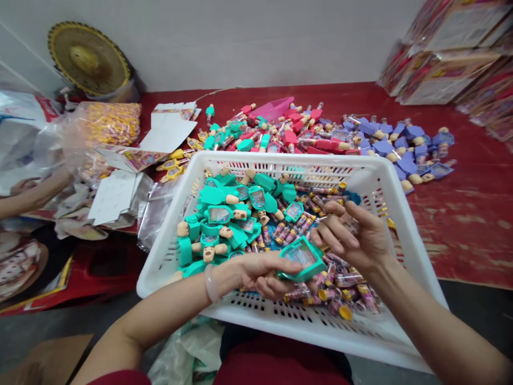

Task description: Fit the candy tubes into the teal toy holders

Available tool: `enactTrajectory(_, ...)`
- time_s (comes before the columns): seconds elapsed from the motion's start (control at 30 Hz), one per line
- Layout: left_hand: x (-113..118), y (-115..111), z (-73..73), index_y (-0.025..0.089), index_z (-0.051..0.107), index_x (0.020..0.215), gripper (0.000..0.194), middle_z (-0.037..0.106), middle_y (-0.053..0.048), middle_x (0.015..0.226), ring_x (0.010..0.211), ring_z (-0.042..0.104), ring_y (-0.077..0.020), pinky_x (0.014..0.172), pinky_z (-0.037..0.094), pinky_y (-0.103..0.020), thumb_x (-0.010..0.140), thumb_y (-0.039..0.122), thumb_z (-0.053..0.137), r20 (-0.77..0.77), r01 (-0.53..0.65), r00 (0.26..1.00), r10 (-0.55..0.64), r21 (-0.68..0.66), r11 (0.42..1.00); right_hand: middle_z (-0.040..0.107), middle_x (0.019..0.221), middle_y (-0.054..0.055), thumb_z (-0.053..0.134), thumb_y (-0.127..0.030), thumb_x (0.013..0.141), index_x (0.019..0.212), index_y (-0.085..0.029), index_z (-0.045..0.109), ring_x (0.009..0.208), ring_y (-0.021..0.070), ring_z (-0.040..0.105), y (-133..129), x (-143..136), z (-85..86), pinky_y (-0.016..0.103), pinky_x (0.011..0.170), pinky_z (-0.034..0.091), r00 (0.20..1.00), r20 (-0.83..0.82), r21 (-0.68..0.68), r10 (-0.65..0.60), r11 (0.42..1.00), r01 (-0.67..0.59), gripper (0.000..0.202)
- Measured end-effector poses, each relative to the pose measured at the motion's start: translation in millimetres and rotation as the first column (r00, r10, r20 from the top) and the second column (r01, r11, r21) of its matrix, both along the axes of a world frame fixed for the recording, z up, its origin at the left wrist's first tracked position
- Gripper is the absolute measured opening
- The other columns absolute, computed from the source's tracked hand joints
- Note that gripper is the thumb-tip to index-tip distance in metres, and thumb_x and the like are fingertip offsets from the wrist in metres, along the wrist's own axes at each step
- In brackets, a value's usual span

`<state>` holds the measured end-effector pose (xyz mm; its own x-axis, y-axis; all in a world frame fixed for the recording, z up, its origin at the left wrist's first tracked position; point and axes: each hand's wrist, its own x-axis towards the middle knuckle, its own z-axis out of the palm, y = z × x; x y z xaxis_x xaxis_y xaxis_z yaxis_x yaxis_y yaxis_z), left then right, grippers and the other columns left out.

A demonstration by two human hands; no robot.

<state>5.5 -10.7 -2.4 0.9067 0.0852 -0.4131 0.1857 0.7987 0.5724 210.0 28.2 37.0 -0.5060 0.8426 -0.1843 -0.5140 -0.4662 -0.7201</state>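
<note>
My left hand (268,275) is closed on a green plastic toy case (302,258) with a clear window, holding it above a white basket (417,256). Just to the right, my right hand (348,232) has its fingers curled, and a clear glint shows by the fingertips; what they hold is hard to make out. Under both hands lie small candy tubes (288,230) with yellow caps and purple-pink wrapping. Green toys (216,195) with beige, face-printed knobs fill the basket's left half.
Behind the basket, red toys (290,136) and purple toys (385,147) are heaped on the red table (460,214). Wrapped boxes (444,75) are stacked at right. At left are folded cartons (116,198), a bag of yellow pieces (112,123) and another person's arm (36,195).
</note>
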Motion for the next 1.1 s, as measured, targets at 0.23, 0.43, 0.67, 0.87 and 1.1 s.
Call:
enactTrajectory(0.23,11.7,-9.1,-5.2,0.014,0.058,0.074,0.035,0.047,0.004,0.06,0.051,0.039,-0.007,0.047,0.031,-0.02,0.071,0.046,0.071,-0.196,-0.257,0.834,0.515,0.69,0.677,0.027,0.031,-0.01,0.059,-0.03,0.083,0.075,-0.02,0.065,0.033,0.0086,0.029,0.8,-9.7,-17.3,0.025,0.048,0.039,0.992,0.024,-0.12,-0.124,0.985,0.126,0.015)
enactTrajectory(0.43,6.0,0.1,1.5,0.015,0.061,0.081,0.036,0.046,0.004,0.057,0.049,0.038,-0.0076,0.046,0.03,-0.02,0.071,0.049,0.07,-0.225,-0.225,0.854,0.469,0.654,0.722,0.037,0.04,-0.008,0.064,-0.032,0.081,0.078,-0.02,0.065,0.045,0.0104,0.044,7.6,-8.9,-15.3,0.029,0.064,0.047,0.981,0.082,-0.12,-0.177,0.975,0.186,0.012)
enactTrajectory(0.67,6.4,-3.7,1.6,0.015,0.061,0.096,0.053,0.03,0.009,0.046,0.036,0.018,-0.0052,0.035,0.015,-0.019,0.07,0.061,0.065,-0.052,-0.048,0.997,0.052,0.082,0.995,0.022,0.031,-0.012,0.058,-0.036,0.083,0.08,-0.023,0.065,0.028,0.0078,0.024,-3.2,0.5,6.1,0.024,0.041,0.033,0.996,0.044,0.023,-0.072,0.997,0.071,0.014)
enactTrajectory(0.87,16.2,-10.7,-7.9,0.015,0.061,0.085,0.032,0.051,0.002,0.072,0.064,0.042,-0.0087,0.057,0.035,-0.019,0.071,0.042,0.072,-0.117,-0.278,0.701,0.704,0.864,0.421,0.028,0.032,-0.01,0.061,-0.031,0.083,0.073,-0.019,0.06,0.034,0.0079,0.029,6.7,-12.0,-17.1,0.022,0.047,0.039,0.965,0.059,-0.163,-0.257,0.951,0.263,0.016)
enactTrajectory(1.1,3.2,1.1,0.9,0.017,0.056,0.091,0.053,0.027,0.011,0.045,0.035,0.013,-0.0042,0.035,0.012,-0.018,0.072,0.065,0.061,-0.008,-0.011,1.0,0.011,0.003,1.0,0.039,0.034,-0.008,0.058,-0.032,0.084,0.086,-0.018,0.069,0.036,0.011,0.045,4.3,4.5,3.8,0.028,0.055,0.046,0.998,0.0,0.021,-0.066,0.998,0.066,0.018)
